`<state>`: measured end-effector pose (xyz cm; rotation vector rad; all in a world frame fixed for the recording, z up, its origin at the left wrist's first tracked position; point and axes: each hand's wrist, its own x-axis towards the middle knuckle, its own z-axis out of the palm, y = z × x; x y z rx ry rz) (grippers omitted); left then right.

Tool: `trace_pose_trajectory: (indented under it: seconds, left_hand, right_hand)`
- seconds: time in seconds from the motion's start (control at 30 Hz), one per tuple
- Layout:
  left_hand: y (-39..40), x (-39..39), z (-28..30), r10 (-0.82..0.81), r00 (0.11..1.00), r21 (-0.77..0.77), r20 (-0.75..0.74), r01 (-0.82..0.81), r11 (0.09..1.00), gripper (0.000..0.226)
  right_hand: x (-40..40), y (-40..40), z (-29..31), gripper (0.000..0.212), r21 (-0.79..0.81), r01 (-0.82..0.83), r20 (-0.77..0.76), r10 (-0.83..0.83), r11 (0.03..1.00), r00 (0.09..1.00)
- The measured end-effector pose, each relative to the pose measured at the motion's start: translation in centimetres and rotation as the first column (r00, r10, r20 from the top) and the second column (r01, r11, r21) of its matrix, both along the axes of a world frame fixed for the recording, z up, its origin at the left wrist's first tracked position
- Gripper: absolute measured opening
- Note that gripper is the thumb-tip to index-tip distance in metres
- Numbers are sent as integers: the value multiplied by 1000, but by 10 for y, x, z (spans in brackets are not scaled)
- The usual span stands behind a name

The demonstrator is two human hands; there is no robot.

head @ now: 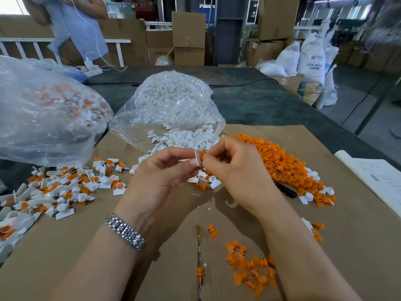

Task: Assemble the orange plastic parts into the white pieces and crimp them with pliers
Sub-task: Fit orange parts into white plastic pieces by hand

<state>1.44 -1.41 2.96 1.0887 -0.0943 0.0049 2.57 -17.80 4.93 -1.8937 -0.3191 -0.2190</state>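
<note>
My left hand (161, 177) pinches a small white piece (198, 157) between thumb and fingers, above the cardboard. My right hand (235, 170) pinches an orange part (202, 155) and holds it against the white piece. A heap of loose orange parts (280, 164) lies to the right. Loose white pieces (186, 137) spill from an open clear bag (171, 105) just behind my hands. Joined orange-and-white pieces (65, 187) are scattered at the left. The black handle of a tool (286, 190) pokes out under my right wrist, mostly hidden.
A large clear bag (43, 114) of joined pieces sits at far left. More orange parts (251, 268) lie near the front edge. White paper sheets (377, 177) lie at right. A person (76, 25) stands behind the table among cardboard boxes (188, 38) and white sacks (310, 57).
</note>
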Motion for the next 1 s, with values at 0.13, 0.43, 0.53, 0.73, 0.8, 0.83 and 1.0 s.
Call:
trace_pose_trajectory:
  seconds: [0.13,0.43,0.53,0.73,0.8,0.83,1.0]
  left_hand:
    - [-3,-2,-3,83,989,205,123,-107,973,26]
    - [-1,0,5,-37,996,-146,-81,25,989,23]
    - [0,1,5,-67,993,-168,-92,51,984,23]
    - [2,2,1,-44,997,-134,-63,35,990,22]
    - [3,2,0,-19,1000,-85,-17,17,996,21]
    - [3,2,0,-1,1000,-50,12,2,999,21]
    - [3,0,-1,90,988,146,126,-108,983,26]
  right_hand:
    - [0,3,-2,17,92,63,-105,-53,994,993]
    - [-3,-9,9,30,178,-178,-96,197,968,976]
    - [-4,-11,9,31,132,-205,0,207,970,978]
    - [-4,-6,6,19,34,-117,105,113,992,988]
    - [-4,-7,6,20,25,-97,106,94,995,990]
    - [-4,-8,7,20,24,-92,102,89,996,991]
    - [-3,-3,4,15,37,-45,63,42,998,997]
